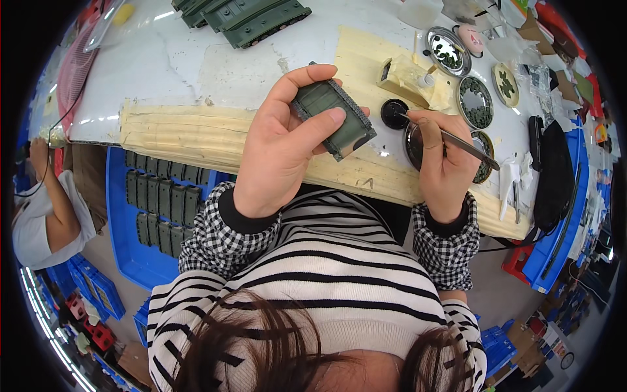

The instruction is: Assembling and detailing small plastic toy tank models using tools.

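My left hand [271,153] is wrapped round a dark green plastic model tank hull [351,130], thumb across its inner face and fingers underneath. The hull is held tilted above the table's front edge. Metal tweezers [471,147] are pinched in my right hand [444,163]. Their tip reaches left to the rim of a small round black dish [394,115] with something dark and glossy in it; whether the tip touches is too small to tell. Behind my right hand sits a round metal dish [413,149], partly hidden.
Metal dishes of small green parts [475,102] stand at the right, near a tape-covered block [411,81]. Finished-looking green hulls [251,19] lie at the far side. A blue crate [127,245] with rows of green hulls is below left. Another person's arm [55,202] shows at far left.
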{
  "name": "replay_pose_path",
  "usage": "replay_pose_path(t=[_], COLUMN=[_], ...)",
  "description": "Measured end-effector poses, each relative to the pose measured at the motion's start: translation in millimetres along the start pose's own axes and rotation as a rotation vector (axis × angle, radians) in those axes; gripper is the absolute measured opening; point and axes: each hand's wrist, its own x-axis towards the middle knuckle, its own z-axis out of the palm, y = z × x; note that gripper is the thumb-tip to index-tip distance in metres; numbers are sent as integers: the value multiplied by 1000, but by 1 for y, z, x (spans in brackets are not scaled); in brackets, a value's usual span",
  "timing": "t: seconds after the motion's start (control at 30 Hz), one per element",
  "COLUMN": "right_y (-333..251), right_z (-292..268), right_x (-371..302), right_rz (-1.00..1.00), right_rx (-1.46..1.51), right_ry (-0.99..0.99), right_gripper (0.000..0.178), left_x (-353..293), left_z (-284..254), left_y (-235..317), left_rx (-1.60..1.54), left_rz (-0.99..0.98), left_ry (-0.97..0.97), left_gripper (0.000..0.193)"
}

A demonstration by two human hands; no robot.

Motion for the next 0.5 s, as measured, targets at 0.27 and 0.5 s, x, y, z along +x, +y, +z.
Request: replay_pose_path(t=[0.27, 0.5], right_y=[-19, -33], right_z=[-17, -15], right_x=[-3, -3], right_rz=[7, -126], right_rx=[328, 502], right_ry=[10, -116], right_gripper=[18, 16], left_x=[0, -1], left_z=[0, 4], left_y=[2, 6], left_rx=[-46, -76], left_rz=[-1, -60], left_ry=[27, 2], left_gripper=[43, 44])
